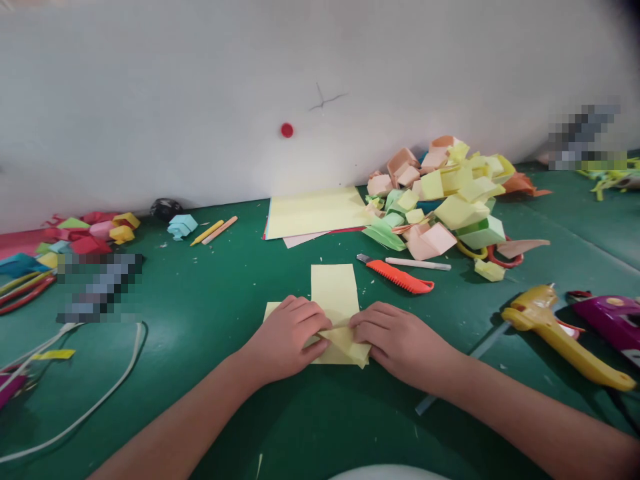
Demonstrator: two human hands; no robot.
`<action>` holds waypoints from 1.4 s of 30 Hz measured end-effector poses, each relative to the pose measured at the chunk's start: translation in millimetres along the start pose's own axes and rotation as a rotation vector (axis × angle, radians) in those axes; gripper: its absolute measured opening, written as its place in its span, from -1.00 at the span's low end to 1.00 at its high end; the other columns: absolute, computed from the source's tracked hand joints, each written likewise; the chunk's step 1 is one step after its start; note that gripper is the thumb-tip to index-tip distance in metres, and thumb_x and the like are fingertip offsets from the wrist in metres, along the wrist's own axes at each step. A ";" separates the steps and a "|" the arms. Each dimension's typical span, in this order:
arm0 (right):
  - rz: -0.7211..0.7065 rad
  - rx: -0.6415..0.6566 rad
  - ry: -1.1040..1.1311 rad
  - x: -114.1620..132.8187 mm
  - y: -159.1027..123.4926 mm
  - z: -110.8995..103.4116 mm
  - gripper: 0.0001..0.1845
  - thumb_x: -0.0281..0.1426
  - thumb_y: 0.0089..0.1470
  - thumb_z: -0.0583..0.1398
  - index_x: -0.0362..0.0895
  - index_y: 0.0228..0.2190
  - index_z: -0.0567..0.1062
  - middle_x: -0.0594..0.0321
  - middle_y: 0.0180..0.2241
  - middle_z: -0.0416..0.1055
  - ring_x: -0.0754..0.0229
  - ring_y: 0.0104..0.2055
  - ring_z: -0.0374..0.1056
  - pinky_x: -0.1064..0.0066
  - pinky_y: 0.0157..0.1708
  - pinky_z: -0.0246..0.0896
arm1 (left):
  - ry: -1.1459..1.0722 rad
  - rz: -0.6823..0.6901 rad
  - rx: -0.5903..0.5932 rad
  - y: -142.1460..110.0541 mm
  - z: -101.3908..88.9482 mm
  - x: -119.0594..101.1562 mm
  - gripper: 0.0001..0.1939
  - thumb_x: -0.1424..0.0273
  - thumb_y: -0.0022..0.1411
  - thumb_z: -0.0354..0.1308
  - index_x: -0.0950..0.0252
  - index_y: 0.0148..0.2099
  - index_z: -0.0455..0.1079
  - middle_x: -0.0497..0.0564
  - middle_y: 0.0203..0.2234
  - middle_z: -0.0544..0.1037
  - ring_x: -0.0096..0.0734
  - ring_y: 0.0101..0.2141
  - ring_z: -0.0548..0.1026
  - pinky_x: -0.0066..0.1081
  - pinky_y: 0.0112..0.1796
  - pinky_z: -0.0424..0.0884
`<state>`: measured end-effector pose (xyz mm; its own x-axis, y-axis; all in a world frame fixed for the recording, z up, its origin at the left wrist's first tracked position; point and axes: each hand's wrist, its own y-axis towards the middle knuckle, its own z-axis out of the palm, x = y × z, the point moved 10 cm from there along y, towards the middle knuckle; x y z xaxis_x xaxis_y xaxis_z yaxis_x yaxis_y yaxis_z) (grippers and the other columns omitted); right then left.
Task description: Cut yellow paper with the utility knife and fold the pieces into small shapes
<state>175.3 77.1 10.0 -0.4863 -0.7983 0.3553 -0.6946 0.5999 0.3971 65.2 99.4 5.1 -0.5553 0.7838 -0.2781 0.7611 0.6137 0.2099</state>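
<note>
1. Your pale yellow paper [336,293] lies on the near middle of the green bench [225,427], between your hands, with one panel pointing to the far side and a creased flap raised toward the near edge.
2. Your left grip [297,335] is closed on the paper, fingertips and thumb pinching the left end of that flap.
3. Your right grip [395,339] is closed on the flap's right side, fingers curled over it and thumb at the paper's edge.
4. Beyond your right grip lie an orange cutter [400,275], its blade end to the left, and a thin white stick [419,264] just beside it.
5. Against the wall [200,100] at the far middle sits a stack of paper sheets [315,212], pale yellow on top; right of it is a heap of folded paper pieces [445,193].
6. To your right lie a yellow glue gun [547,327] and a purple tool [610,320]; a translucent stick [489,343] runs from the yellow one and passes beneath your forearm.
7. On the left, a white cable [117,387] curves over the bench.
</note>
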 end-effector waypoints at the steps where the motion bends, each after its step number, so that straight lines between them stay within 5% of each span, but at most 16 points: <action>1: -0.009 0.001 -0.013 1.4 -0.4 -0.9 -0.73 -0.68 0.12 0.07 -0.16 -0.27 0.48 0.12 -0.13 0.54 0.05 -0.10 0.39 0.16 -0.10 0.39 | 0.005 0.011 -0.004 -0.3 -0.6 -0.6 -0.91 0.38 0.36 0.16 0.27 -0.12 0.41 -0.02 -0.24 0.53 -0.29 -0.20 0.44 -0.26 -0.16 0.22; 22: -0.054 -0.019 -0.184 19.0 -15.2 1.0 -0.72 -0.56 0.32 0.02 -0.18 -0.17 0.53 0.07 -0.13 0.52 0.04 -0.07 0.38 0.16 -0.08 0.40 | 0.098 0.223 -0.037 -4.5 -10.1 -17.8 -0.88 0.44 0.38 0.10 0.26 -0.14 0.48 -0.02 -0.29 0.57 -0.35 -0.23 0.46 -0.29 -0.19 0.27; 42: -0.047 0.076 -0.159 16.8 -10.3 5.0 -0.71 -0.57 0.31 0.01 -0.18 -0.19 0.53 0.08 -0.15 0.51 0.07 -0.13 0.36 0.19 -0.12 0.33 | 0.141 0.222 -0.036 -7.2 -14.3 -15.3 -0.83 0.42 0.37 0.10 0.23 -0.06 0.48 0.05 -0.19 0.55 -0.32 -0.23 0.47 -0.28 -0.19 0.29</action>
<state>171.5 57.2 7.7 -0.5258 -0.8275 0.1968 -0.7538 0.5605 0.3429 63.5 84.3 21.2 -0.4191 0.9036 -0.0884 0.8586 0.4261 0.2851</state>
